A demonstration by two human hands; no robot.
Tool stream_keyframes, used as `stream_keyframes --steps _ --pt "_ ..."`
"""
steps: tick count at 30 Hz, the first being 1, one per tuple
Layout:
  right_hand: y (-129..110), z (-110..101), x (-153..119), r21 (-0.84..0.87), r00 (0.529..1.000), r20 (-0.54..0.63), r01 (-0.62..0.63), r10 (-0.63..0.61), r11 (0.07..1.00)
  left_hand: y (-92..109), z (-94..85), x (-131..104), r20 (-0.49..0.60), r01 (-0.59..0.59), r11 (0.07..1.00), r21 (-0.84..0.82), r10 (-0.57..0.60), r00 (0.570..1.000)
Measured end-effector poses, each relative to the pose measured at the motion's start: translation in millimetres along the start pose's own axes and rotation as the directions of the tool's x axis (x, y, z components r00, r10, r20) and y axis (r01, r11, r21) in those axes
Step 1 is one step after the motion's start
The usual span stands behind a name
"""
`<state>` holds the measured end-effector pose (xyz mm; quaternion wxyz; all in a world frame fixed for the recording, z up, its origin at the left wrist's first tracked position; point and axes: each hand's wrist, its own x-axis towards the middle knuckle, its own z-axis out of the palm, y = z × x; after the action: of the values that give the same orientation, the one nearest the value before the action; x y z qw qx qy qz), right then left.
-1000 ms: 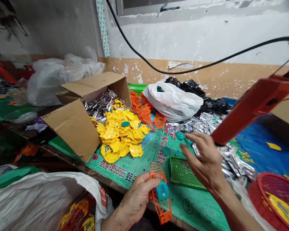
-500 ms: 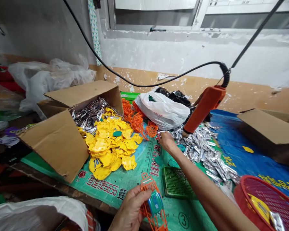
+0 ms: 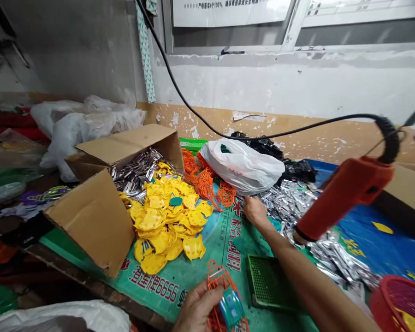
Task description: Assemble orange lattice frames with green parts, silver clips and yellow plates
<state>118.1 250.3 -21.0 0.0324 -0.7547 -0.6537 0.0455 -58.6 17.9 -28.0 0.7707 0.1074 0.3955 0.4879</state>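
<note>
My left hand (image 3: 198, 306), low in the middle of the view, is closed round an orange plastic lattice frame (image 3: 215, 272). A clear teal-blue plastic piece (image 3: 232, 305) sits in that frame beside my thumb. My right hand (image 3: 256, 211) reaches forward to the near edge of the white plastic bag (image 3: 244, 166), at the left end of the heap of silver metallic pieces (image 3: 290, 198). Its fingers are curled together, and whatever they hold is hidden. An orange-red electric screwdriver (image 3: 346, 198) hangs tilted on its cable, right of my right forearm.
Yellow plastic pieces (image 3: 159, 221) are piled before an open cardboard box (image 3: 90, 226) holding dark metallic parts. Orange lattice frames (image 3: 204, 182) lie by the bag. A green mesh tray (image 3: 268, 281) is beside my right forearm; a red basket (image 3: 383, 299) stands at lower right.
The screwdriver has swung rightward and appears larger. My right hand stays by the bag, its fingers curled. My left hand still holds the orange frame. The whole view has shifted slightly.
</note>
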Motion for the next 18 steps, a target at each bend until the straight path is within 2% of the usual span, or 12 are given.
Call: stream_keyframes --steps 5,11,15,18 --pt "18 0 -11 0.084 1.0 0.016 -0.009 0.008 0.996 5 12.4 -6 0.064 -0.017 1.0 0.012 0.016 0.998" --pt "27 -4 -18 0.239 1.0 0.004 -0.01 0.009 0.971 10 18.5 -19 0.136 -0.045 0.997 0.062 0.037 0.99" --pt "25 -14 -33 0.396 0.998 -0.068 0.032 -0.005 0.918 12 19.5 -25 0.124 -0.115 0.98 0.16 0.096 0.988" --pt "22 -25 -59 0.538 0.994 -0.087 0.107 -0.071 0.836 15 18.9 -27 0.156 -0.154 0.965 0.212 0.122 0.98"
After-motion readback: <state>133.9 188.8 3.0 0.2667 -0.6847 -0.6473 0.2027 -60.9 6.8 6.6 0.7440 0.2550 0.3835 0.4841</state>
